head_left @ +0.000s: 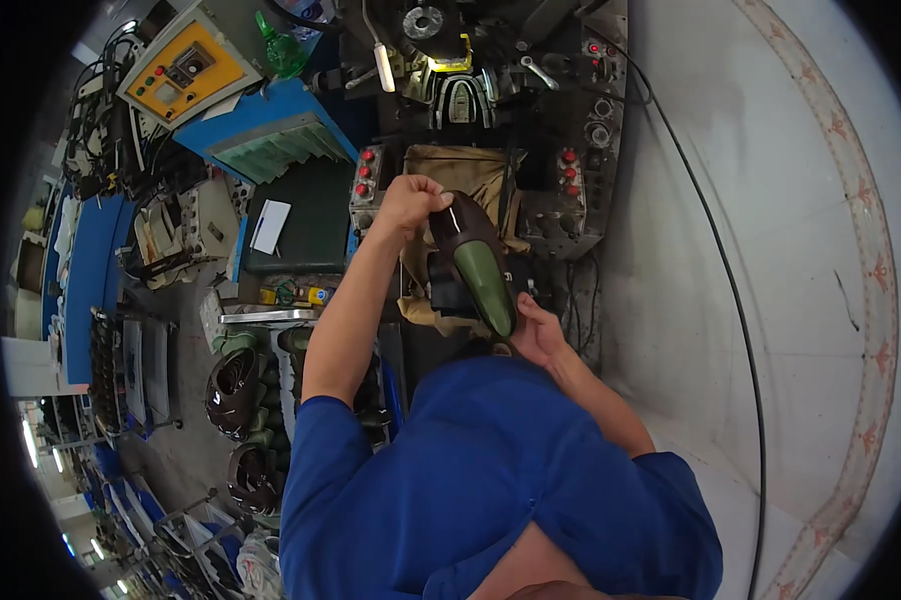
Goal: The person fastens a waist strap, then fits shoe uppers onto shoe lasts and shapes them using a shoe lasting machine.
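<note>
A dark brown shoe upper (458,218) sits on a green shoe last (484,283), held tilted in front of my torso. My left hand (411,203) pinches the upper's edge near the toe end, with thumb and fingers closed. At the lower, heel end, my right hand (541,333) supports the last from the side, its fingers partly hidden behind it. Just beyond my hands stands a dark machine with metal clamp parts (462,103) and a tan cloth (461,165) hanging below them.
Red buttons (367,173) flank the machine on both sides. At left are an orange control panel (183,72), a green bottle (284,55) and a white card (270,227). More brown uppers (235,392) on lasts fill a rack. A black cable (716,210) runs along the right.
</note>
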The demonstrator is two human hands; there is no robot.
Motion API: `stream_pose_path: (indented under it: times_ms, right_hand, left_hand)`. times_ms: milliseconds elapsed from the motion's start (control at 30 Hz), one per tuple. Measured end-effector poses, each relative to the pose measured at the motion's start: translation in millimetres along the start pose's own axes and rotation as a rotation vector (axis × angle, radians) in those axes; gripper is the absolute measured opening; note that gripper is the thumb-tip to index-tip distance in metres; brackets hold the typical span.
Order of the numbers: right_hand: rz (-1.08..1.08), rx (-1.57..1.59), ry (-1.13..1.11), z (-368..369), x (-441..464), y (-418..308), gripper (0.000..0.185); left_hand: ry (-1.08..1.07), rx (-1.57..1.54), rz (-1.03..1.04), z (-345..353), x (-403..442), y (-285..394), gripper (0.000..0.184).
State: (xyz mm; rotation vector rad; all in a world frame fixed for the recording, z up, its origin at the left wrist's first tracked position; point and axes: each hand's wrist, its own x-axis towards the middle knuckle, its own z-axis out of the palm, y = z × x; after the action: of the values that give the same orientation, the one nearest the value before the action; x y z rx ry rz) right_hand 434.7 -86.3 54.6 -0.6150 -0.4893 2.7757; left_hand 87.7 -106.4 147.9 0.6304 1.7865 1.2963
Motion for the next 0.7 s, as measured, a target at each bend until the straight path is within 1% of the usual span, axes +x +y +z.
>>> stream_pose_path:
  times_ms: [67,100,133,167,200,233,267,300,333,367,433,467,500,567,600,667,700]
  right_hand:
    - [-0.096,-0.055,-0.108,-12.8,6.7,-9.5,0.017]
    - [-0.096,-0.067,-0.105,-19.9,11.5,-16.3,0.036]
    - [-0.086,-0.064,-0.107,0.2,14.1,-25.4,0.036]
    - [-0.222,-0.260,-0.219,42.5,10.2,-44.1,0.050]
    - [-0.361,-0.455,-0.330,75.0,7.4,-59.9,0.064]
    - [-0.354,-0.484,-0.411,87.8,8.1,-69.9,0.072]
    - [-0.354,-0.487,-0.416,99.2,8.7,-76.8,0.072]
    - [-0.409,-0.584,-0.392,110.3,9.8,-81.7,0.065]
    - [-0.464,-0.679,-0.368,117.3,12.1,-82.3,0.058]
    - [-0.465,-0.681,-0.375,121.4,15.0,-78.5,0.058]
    - [-0.456,-0.435,-0.269,128.3,19.0,-68.6,0.045]
    - [-0.458,-0.437,-0.270,131.6,19.9,-67.0,0.045]
    - [-0.441,-0.397,-0.230,135.0,20.6,-67.1,0.047]
    - [-0.432,-0.357,-0.187,135.9,24.5,-70.0,0.049]
    - [-0.432,-0.346,-0.159,132.7,28.2,-70.6,0.047]
    - [-0.437,-0.334,-0.119,126.6,32.9,-72.6,0.044]
    - [-0.441,-0.333,-0.099,124.3,35.8,-74.9,0.043]
  left_hand:
    - [-0.033,-0.007,0.131,15.8,-64.3,60.2,0.009]
    - [-0.080,0.051,0.199,17.4,-85.8,77.0,0.009]
    - [-0.098,0.069,0.225,22.6,-111.2,98.3,0.009]
    - [-0.118,0.089,0.248,29.0,-135.6,118.8,0.009]
    - [-0.095,0.199,0.264,33.3,-153.8,133.5,0.013]
    - [-0.093,0.200,0.263,37.1,-163.3,139.3,0.013]
    - [-0.105,0.178,0.302,40.4,-169.8,143.8,0.014]
    - [-0.116,0.156,0.342,41.6,-172.4,146.4,0.016]
    - [-0.117,0.083,0.344,40.3,-169.2,145.0,0.029]
    - [-0.112,0.084,0.350,39.3,-163.8,143.1,0.029]
    - [-0.085,-0.150,0.335,36.7,-147.9,135.6,0.041]
    - [-0.127,-0.204,0.310,30.7,-137.1,126.2,0.069]
    - [-0.129,-0.205,0.313,29.3,-127.5,107.6,0.069]
    - [-0.070,-0.413,0.463,28.5,-113.8,76.2,0.098]
    - [-0.147,-0.240,0.418,23.0,-124.8,72.4,0.110]
    - [-0.179,-0.170,0.284,22.3,-123.3,39.1,0.106]
    - [-0.148,-0.348,0.137,20.0,-122.7,26.8,0.098]
